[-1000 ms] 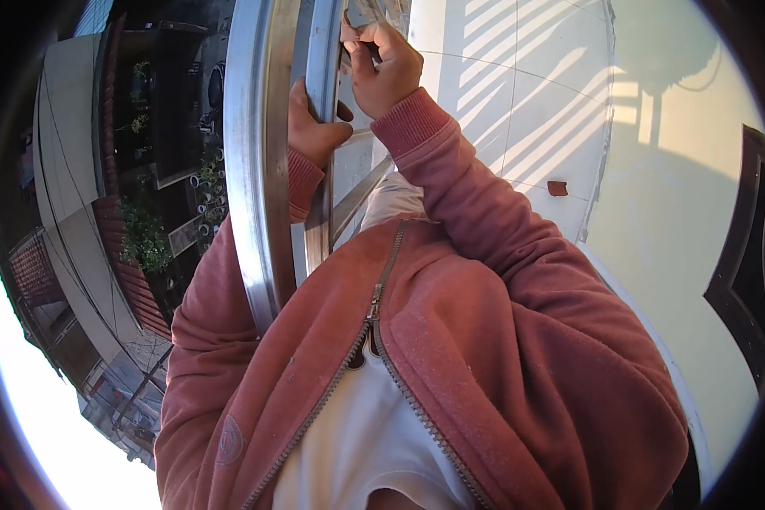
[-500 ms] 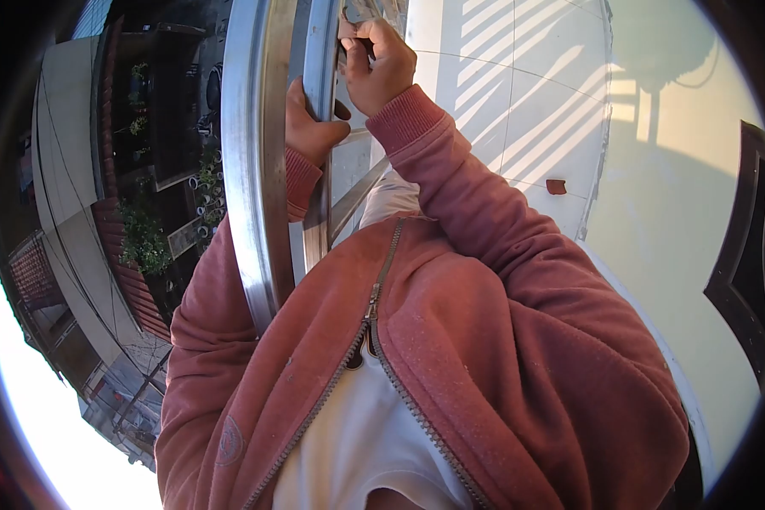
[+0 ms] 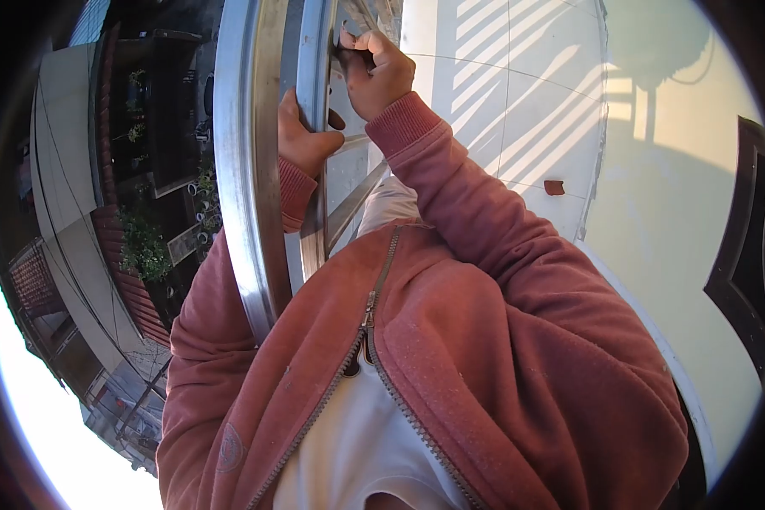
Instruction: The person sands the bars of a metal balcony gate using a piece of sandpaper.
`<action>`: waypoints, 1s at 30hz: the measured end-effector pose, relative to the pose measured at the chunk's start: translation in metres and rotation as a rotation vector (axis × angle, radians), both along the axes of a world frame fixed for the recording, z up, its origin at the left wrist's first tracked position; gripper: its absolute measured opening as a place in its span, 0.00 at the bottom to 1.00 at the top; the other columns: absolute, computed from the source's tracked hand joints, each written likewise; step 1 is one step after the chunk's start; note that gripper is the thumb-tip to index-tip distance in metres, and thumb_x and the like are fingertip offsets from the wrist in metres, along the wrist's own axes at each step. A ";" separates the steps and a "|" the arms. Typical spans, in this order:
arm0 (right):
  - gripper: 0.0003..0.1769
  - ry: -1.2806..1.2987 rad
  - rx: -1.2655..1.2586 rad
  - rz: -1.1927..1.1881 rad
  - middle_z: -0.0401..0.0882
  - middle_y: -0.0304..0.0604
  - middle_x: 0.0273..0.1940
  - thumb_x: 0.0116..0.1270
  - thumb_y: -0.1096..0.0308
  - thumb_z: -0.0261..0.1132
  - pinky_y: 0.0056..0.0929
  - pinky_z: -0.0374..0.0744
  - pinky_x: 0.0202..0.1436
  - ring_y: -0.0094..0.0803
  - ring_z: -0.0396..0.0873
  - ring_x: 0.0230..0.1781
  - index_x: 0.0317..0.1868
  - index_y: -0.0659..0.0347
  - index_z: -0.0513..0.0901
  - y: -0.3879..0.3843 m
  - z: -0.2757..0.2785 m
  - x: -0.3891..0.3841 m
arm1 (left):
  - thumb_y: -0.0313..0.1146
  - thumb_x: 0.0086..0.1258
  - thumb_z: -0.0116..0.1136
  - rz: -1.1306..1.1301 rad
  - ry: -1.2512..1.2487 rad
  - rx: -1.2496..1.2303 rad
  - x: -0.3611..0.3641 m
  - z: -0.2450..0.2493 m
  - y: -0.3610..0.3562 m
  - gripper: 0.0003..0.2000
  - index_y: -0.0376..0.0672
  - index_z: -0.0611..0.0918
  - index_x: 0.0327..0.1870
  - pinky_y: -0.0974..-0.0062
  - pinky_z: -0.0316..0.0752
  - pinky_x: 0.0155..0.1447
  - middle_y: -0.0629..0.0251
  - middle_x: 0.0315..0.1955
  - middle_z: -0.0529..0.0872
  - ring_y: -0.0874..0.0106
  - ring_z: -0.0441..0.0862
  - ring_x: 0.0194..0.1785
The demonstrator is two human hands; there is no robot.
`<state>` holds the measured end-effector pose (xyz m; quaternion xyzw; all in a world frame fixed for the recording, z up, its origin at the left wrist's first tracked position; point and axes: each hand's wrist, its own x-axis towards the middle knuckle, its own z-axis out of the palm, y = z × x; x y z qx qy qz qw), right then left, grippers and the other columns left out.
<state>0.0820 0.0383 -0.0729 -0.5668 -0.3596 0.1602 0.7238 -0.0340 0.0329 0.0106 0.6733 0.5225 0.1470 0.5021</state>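
My left hand (image 3: pixel 306 140) is wrapped round the narrower metal rail (image 3: pixel 315 64), with its thumb on the left side and fingertips showing on the right. Just above it, my right hand (image 3: pixel 381 75) is closed in a pinch against the right side of that rail. A small brownish piece like sandpaper (image 3: pixel 343 34) sits at its fingertips, mostly hidden by the fingers. Left of both hands runs a wider, shiny metal rail (image 3: pixel 248 127), parallel to the first. Both sleeves are red.
Slanting metal bars (image 3: pixel 354 204) stand below the narrower rail. A reddish-brown scrap (image 3: pixel 554 187) lies on the tiled floor (image 3: pixel 527 136), which has striped shadows. A pale wall (image 3: pixel 654 195) rises at the right. Beyond the rails, plants (image 3: pixel 144 242) and roofs lie lower down.
The rails and both hands sit slightly further left and the left hand a little lower in view. Less of the brownish piece shows at my right fingertips. Both hands keep their grip.
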 end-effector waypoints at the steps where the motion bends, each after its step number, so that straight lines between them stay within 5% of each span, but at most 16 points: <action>1: 0.05 0.080 -0.038 0.035 0.80 0.48 0.25 0.53 0.83 0.61 0.30 0.77 0.32 0.40 0.81 0.26 0.27 0.65 0.75 0.001 -0.005 0.001 | 0.22 0.40 0.58 -0.016 0.012 0.046 -0.002 -0.004 0.001 0.26 0.33 0.71 0.46 0.77 0.75 0.35 0.60 0.28 0.83 0.74 0.78 0.28; 4: 0.03 -0.022 -0.137 0.068 0.82 0.48 0.27 0.53 0.81 0.61 0.28 0.78 0.35 0.37 0.83 0.29 0.27 0.65 0.75 -0.012 0.033 0.005 | 0.22 0.40 0.58 -0.018 0.042 0.010 -0.001 -0.004 0.002 0.26 0.33 0.71 0.47 0.77 0.75 0.36 0.60 0.28 0.83 0.74 0.79 0.29; 22: 0.05 -0.165 -0.138 0.007 0.80 0.48 0.27 0.51 0.82 0.59 0.33 0.78 0.33 0.43 0.80 0.28 0.27 0.63 0.76 -0.002 0.004 0.012 | 0.21 0.41 0.58 -0.019 0.018 0.016 -0.002 -0.008 0.003 0.25 0.33 0.70 0.46 0.78 0.75 0.34 0.59 0.28 0.82 0.74 0.78 0.28; 26: 0.03 -0.171 -0.063 0.030 0.82 0.45 0.29 0.54 0.82 0.62 0.24 0.79 0.33 0.32 0.83 0.29 0.28 0.65 0.77 -0.004 0.013 0.010 | 0.21 0.41 0.58 -0.030 0.029 -0.004 -0.005 -0.009 0.007 0.26 0.32 0.70 0.47 0.78 0.75 0.35 0.59 0.28 0.82 0.74 0.78 0.28; 30: 0.02 -0.152 -0.060 0.031 0.81 0.48 0.28 0.53 0.80 0.61 0.32 0.78 0.33 0.42 0.81 0.28 0.27 0.64 0.78 -0.004 0.020 0.015 | 0.22 0.40 0.58 -0.038 0.036 0.026 0.001 -0.012 0.011 0.26 0.34 0.71 0.47 0.76 0.75 0.35 0.60 0.28 0.82 0.74 0.78 0.28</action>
